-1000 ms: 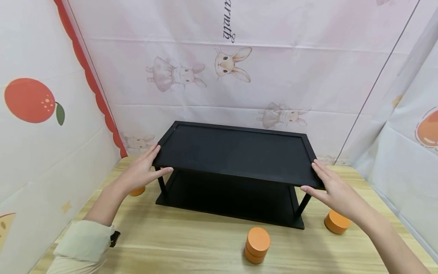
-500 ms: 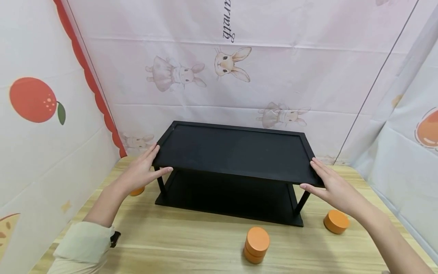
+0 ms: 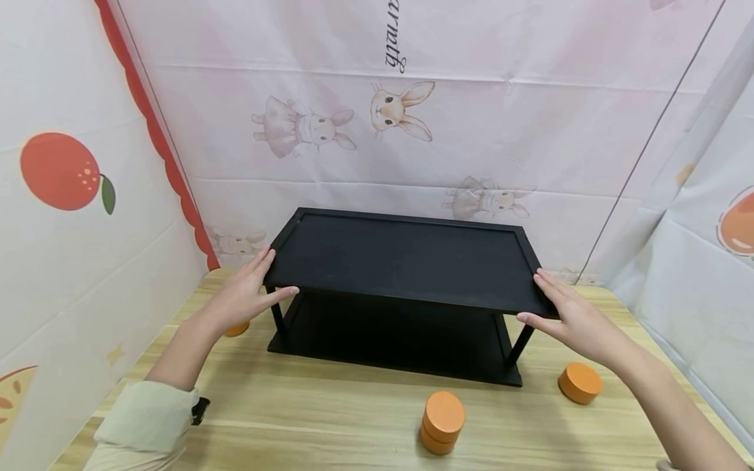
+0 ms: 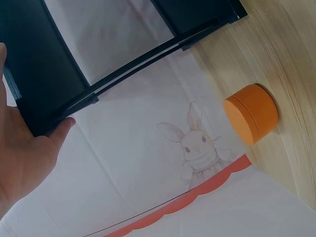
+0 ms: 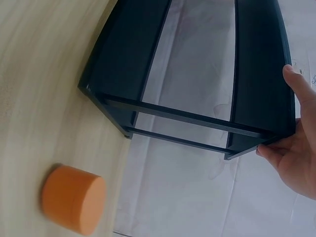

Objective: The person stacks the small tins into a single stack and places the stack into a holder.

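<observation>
Black shelf held at both ends on a wooden table

Shelf (image 3: 400,261), two-tiered and black, stands mid-scene on the wooden table (image 3: 312,418), long side facing the person. At its nine o'clock the left hand (image 3: 240,296) grips the near corner of the top board, fingers along the end, thumb along the front edge. Between three and four o'clock the right hand (image 3: 577,322) holds the opposite near corner the same way. Seen from the head, most of each palm is hidden; the wrist views show both palms, with the corners held between thumb and fingers.

Three orange cylinders surround it. One, the front cylinder (image 3: 443,422), sits between five and six o'clock, a seam round its side; neither wrist view includes it. Another, the right cylinder (image 3: 580,383), is at four o'clock, near the right forearm. Between eight and nine, the left cylinder (image 3: 237,329) barely peeks past the left arm from the head, while the left wrist view shows it whole, seam included.

The wrist views also look through the shelf's ends, where paired bars join the boards. Farther out, at twelve o'clock, hangs a pale rabbit-print cloth (image 3: 341,59); toward ten, a red fruit (image 3: 61,171) is printed on white cloth.
</observation>
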A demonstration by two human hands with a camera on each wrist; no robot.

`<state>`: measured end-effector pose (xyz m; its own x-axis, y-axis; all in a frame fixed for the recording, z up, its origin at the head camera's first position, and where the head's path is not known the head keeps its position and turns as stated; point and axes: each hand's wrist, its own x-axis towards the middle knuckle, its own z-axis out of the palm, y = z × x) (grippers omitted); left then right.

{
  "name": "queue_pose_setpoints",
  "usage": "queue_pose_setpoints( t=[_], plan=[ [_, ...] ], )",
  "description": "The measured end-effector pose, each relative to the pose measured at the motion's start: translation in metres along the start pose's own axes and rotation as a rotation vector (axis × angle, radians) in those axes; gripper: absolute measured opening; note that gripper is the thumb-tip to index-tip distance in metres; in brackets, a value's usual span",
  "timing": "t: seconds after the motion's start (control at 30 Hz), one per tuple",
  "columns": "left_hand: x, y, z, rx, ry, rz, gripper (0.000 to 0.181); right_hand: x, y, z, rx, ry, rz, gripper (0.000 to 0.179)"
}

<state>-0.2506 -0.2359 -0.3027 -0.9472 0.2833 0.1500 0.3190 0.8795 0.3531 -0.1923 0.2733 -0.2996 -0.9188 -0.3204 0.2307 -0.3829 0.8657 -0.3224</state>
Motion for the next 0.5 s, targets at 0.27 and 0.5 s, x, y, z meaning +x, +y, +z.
queue_pose_setpoints(
  t=[0.27, 0.5],
  plan=[
    [0.0007, 0.0018, -0.0015, 0.002, 0.006, 0.002, 0.096, 0.0017, 0.0015, -0.0025, 0.010, -0.015, 0.001, 0.085],
    [0.0014, -0.0001, -0.0005, 0.004, 0.009, -0.003, 0.099, 0.0039, 0.0016, -0.0047, -0.004, -0.023, -0.010, 0.084]
  ],
)
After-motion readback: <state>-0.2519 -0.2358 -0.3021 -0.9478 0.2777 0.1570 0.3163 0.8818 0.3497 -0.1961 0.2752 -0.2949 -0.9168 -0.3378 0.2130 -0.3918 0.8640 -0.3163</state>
